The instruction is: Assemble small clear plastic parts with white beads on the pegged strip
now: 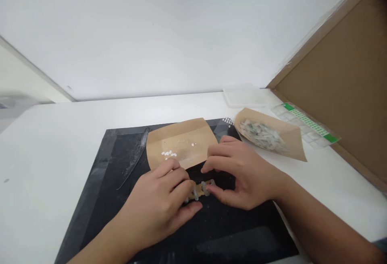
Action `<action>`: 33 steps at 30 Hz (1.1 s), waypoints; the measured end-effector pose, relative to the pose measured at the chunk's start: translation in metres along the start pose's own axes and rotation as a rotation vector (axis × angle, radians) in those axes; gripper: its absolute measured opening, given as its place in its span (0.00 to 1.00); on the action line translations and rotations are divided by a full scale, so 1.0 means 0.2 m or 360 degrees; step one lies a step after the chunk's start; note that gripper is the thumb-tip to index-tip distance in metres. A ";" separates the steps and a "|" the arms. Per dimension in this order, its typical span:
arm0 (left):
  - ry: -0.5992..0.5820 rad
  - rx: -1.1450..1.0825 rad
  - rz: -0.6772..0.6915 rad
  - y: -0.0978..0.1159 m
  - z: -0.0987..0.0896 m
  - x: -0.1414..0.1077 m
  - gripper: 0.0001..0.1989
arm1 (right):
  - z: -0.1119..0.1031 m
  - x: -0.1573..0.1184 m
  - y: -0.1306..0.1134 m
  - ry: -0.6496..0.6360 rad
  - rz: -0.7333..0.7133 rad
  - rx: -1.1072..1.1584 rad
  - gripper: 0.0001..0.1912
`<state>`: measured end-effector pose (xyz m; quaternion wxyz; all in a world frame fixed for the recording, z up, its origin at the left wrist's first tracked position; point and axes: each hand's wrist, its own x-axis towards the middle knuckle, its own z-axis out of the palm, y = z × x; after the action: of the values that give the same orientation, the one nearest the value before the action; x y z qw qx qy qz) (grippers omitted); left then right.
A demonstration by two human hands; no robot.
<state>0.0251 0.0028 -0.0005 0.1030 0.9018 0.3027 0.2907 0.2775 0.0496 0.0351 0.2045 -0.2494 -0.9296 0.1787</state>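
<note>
Between my hands, low over the black mat, is a small tan strip carrying several translucent grey, rounded pieces. My left hand is closed on the strip's left end, fingertips on top and the thumb in front. At the strip's right end, my right hand has its thumb tip at one grey piece. Its index finger is held apart, above the thumb. The fingers partly cover both ends of the strip.
Behind my hands, a brown paper tray holds several white bits. A thin dark blade-like tool lies left. To the right are another paper tray of translucent pieces, a green-labelled plastic sheet and a clear lid. Cardboard stands beyond.
</note>
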 end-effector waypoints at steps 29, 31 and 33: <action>0.0491 -0.0038 0.0001 -0.03 -0.08 0.01 0.16 | 0.10 0.01 -0.04 -0.0347 0.0069 -0.0088 0.19; 0.0526 -0.0036 0.0002 -0.03 -0.08 0.01 0.14 | 0.10 0.01 -0.05 -0.0404 0.0131 -0.0143 0.18; 0.0561 -0.0034 0.0023 -0.04 -0.08 0.01 0.13 | 0.09 0.01 -0.07 -0.0453 0.0197 -0.0193 0.18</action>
<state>0.0128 0.0095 0.0105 0.0558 0.8379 0.3066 0.4482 0.2613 0.0356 0.0257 0.0439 -0.2902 -0.9411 0.1679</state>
